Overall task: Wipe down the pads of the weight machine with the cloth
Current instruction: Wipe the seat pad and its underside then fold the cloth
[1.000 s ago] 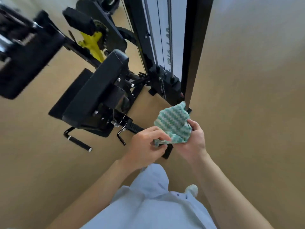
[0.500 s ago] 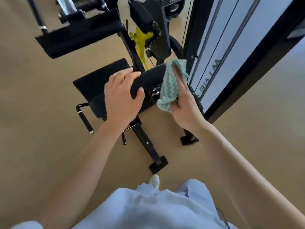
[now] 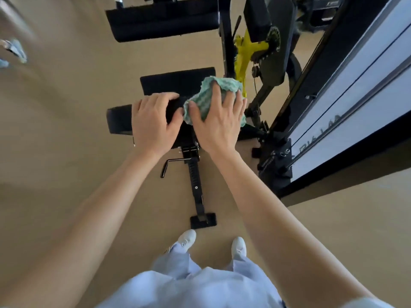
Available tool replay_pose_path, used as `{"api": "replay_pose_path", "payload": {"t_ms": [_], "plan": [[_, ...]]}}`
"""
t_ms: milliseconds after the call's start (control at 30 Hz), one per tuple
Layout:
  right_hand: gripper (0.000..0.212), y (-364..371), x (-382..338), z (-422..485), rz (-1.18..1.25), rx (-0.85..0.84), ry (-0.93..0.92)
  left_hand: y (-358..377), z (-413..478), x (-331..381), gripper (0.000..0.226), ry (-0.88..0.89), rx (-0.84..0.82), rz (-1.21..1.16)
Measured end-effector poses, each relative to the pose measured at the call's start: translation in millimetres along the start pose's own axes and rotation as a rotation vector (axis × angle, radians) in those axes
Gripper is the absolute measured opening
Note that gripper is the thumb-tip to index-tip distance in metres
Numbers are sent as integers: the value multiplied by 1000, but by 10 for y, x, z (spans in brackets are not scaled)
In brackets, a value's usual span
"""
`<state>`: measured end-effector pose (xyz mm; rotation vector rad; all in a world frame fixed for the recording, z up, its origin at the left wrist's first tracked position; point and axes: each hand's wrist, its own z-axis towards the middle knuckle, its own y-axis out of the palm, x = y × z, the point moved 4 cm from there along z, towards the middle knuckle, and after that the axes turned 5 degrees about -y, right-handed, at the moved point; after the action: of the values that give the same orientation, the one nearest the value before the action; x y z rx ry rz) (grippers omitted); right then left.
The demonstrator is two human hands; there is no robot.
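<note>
Now the right grip (image 3: 219, 123) lies flat, fingers spread, pressing the cloth (image 3: 224, 84) onto the pad (image 3: 119, 118); left grip (image 3: 153, 123) clamps the pad's edge.

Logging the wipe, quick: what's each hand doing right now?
Left hand: grips the pad by its top edge.
Right hand: open, fingers spread, pressing the cloth onto the pad.
</note>
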<state>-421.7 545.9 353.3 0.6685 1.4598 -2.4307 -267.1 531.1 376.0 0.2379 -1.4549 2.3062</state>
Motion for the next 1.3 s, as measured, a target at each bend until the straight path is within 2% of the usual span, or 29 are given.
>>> {"api": "replay_pose_path", "payload": {"t_ms": [67, 133, 233, 333, 433, 533, 633, 733, 800, 833, 900, 1033, 1167, 1300], "plan": [[77, -30, 144, 83, 154, -39, 78, 47, -55, 59, 36, -50, 47, 40], [77, -22, 356, 180, 415, -142, 192, 96, -124, 144, 35, -88, 103, 62], [66, 16, 546, 231, 830, -304, 294, 158, -214, 263, 38, -140, 144, 74], [55, 128, 655, 284, 1046, -389, 376, 226, -271, 342, 42, -173, 147, 99], [67, 340, 774, 310, 1180, -507, 576, 276, -257, 374, 43, -218, 168, 121], [62, 534, 938, 329, 1145, -588, 781, 300, -260, 388, 44, -239, 153, 117], [62, 614, 1038, 348, 1082, -625, 780, 286, -306, 375, 53, -241, 106, 94], [85, 438, 940, 289, 1188, -707, 710, 311, -544, 436, 64, -246, 99, -35], [105, 417, 907, 302, 1245, -708, 677, 389, -863, 442, 68, -324, 199, -243], [108, 454, 922, 336, 1249, -697, 653, 469, -1049, 412, 68, -414, 253, -333], [102, 491, 902, 417, 1209, -677, 628, 668, -1318, 331, 69, -629, 294, -452], [55, 727, 1051, 543, 1242, -608, 752, 1119, -1226, 107, 84, -923, 196, -681], [48, 1127, 1177, 599, 1292, -708, 763, 1585, -885, -128, 92, -969, 264, -800], [53, 1683, 1439, 670, 1276, -752, 852, 1990, -760, -251, 81, -897, 527, -837]]}}
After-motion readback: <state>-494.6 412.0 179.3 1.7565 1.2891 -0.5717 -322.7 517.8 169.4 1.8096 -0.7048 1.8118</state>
